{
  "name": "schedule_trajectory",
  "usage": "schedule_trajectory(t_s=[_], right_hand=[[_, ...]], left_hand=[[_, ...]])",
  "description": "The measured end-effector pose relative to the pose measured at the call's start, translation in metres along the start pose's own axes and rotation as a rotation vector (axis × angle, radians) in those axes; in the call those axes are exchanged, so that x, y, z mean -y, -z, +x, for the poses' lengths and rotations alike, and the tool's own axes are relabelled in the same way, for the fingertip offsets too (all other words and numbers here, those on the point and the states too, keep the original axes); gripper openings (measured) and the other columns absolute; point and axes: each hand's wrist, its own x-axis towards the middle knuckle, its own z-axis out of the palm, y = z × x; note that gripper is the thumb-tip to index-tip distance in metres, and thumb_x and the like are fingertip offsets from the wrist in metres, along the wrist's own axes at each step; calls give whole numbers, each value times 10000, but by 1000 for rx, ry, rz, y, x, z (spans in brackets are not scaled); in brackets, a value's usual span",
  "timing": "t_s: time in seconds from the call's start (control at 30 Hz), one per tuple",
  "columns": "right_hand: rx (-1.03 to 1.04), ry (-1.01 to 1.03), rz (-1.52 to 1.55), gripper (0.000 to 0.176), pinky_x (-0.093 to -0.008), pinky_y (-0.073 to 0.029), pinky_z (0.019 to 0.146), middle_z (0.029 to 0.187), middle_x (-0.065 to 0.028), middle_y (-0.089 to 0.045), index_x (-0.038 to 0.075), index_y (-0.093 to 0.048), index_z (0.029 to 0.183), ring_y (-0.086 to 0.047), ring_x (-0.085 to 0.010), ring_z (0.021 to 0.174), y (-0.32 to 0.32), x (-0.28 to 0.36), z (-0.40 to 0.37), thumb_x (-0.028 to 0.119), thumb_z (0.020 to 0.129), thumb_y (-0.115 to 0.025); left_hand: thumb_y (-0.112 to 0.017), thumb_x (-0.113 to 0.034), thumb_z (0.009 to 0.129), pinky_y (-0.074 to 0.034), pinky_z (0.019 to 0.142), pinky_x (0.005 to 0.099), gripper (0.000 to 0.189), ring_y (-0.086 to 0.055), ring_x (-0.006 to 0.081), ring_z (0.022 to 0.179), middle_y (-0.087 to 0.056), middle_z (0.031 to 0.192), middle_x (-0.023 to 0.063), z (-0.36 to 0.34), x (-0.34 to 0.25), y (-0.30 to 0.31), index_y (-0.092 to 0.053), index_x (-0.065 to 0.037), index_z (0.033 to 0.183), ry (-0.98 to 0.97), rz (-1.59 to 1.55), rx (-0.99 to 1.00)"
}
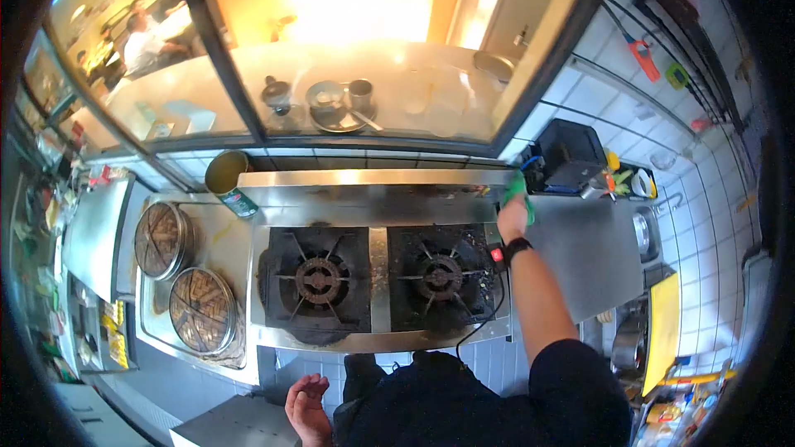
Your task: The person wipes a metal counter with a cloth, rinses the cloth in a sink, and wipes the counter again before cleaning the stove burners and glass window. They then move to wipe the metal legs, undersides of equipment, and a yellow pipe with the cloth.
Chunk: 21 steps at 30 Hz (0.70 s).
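Observation:
My right hand (513,217) reaches to the right end of the stove's steel back ledge (373,177), closed on a green cloth (517,186). A dark band is on that wrist. Down at the lower left, in front of the stove, my left hand (307,405) hangs with its fingers curled loosely and nothing visible in them. Between the hands lie two black burners, the left burner (316,280) and the right burner (439,276). A red-ended device (497,254) with a black cord sits just below my right forearm's wrist, at the stove's right edge.
Two round steamer-like containers (163,240) (202,310) stand on a tray at the left. An open can (228,176) is by the ledge. A black box (570,155) stands back right, a yellow board (662,333) at the right. People sit beyond the window.

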Motion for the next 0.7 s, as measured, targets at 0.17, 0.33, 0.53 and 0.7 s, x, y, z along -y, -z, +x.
schedule_trajectory(t_s=[0.17, 0.33, 0.53, 0.7], right_hand=[[95, -182, 185, 596, -506, -423, 1037, 1244, -320, -581, -85, -532, 1306, -557, -439, 1198, -85, -40, 32, 356, 906, -557], [287, -333, -321, 761, -570, -143, 1171, 1516, -262, -366, 7, -523, 1387, -263, -484, 1416, -138, 108, -15, 595, 919, -402], [477, -76, -216, 875, -657, -102, 1145, 1473, -376, -352, -128, -435, 1387, -262, -579, 1385, -180, 310, -114, 620, 950, -305], [605, 73, -127, 861, -689, -117, 1129, 1469, -387, -342, -117, -443, 1386, -251, -588, 1386, -230, 431, -172, 614, 966, -265]], left_hand=[[-582, -239, 929, -514, 946, 501, 403, -660, 373, 1021, -657, 1131, 234, 0, -11, 18, -574, 74, 1183, 19, 20, -139], [-588, -237, 927, -514, 957, 504, 411, -658, 371, 1024, -659, 1120, 229, 7, -16, 46, -572, 80, 1188, 117, 87, -209], [-518, -250, 996, -439, 1051, 494, 413, -590, 335, 1178, -618, 1256, 203, 25, -29, 75, -562, 56, 1269, 169, 4, -283], [-521, -234, 997, -441, 1047, 484, 401, -591, 337, 1176, -623, 1250, 205, 43, -42, 97, -563, 59, 1268, 123, -72, -294]])
